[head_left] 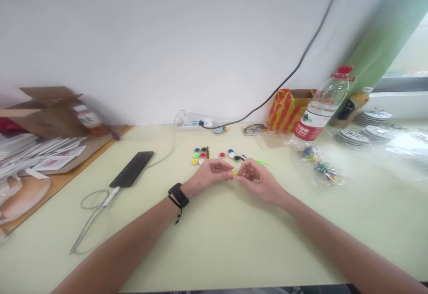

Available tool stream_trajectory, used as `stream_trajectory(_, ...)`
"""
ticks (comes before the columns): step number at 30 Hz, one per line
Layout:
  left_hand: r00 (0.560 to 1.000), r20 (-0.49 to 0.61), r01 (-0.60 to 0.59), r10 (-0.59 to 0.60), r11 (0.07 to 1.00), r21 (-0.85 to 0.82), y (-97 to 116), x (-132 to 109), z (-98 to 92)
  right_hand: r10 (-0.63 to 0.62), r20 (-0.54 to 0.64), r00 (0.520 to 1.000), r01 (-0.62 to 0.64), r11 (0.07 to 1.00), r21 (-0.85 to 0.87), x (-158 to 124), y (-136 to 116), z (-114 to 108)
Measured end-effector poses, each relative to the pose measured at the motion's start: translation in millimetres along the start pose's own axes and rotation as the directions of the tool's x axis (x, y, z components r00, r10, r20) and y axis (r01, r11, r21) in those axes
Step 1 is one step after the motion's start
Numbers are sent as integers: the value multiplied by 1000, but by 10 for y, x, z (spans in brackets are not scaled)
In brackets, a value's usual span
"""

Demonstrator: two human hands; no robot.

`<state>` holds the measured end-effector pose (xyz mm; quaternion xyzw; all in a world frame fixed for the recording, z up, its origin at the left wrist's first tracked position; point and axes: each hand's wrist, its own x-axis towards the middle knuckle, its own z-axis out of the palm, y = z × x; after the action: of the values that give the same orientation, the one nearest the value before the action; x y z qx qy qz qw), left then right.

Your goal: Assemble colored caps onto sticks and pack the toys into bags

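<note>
Between my fingertips is a small yellow piece (235,174), too small to make out in detail. My left hand (214,173) pinches it from the left, and my right hand (256,177) pinches it from the right. Just beyond my left hand lies a group of small round coloured pieces (203,155) with thin sticks beside them. A red round piece (222,155), a white and blue one (231,153) and a black one (237,158) lie beyond the gap between my hands. Bright green bits (260,161) show behind my right hand.
A black phone (131,169) on a cable lies left. At the wall is a power strip (194,123). To the right stand a striped bag (284,111), a large bottle (321,107), plastic bags of small parts (321,165) and stacked discs (352,138). Papers (50,156) lie far left.
</note>
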<state>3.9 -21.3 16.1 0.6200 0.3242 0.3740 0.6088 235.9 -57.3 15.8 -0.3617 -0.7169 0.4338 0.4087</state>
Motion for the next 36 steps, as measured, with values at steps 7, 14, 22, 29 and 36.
stream_trajectory(7,1000,8,5,-5,1000,1,10,-1,13,-19,6,1000,19,995,-100,-10,52,7)
stream_trajectory(14,1000,-26,12,-12,1000,20,13,0,-1,-21,-96,995,16,998,-54,-15,65,6)
stream_trajectory(22,999,-41,-14,14,1000,14,-14,25,-2,111,211,971,-106,994,-34,-12,-41,-111)
stream_trajectory(29,1000,-12,9,-8,999,35,16,6,18,50,21,999,-47,994,-101,31,42,-48)
stream_trajectory(36,999,35,29,-30,998,52,81,-14,64,-10,32,999,16,982,-188,-1,113,-7)
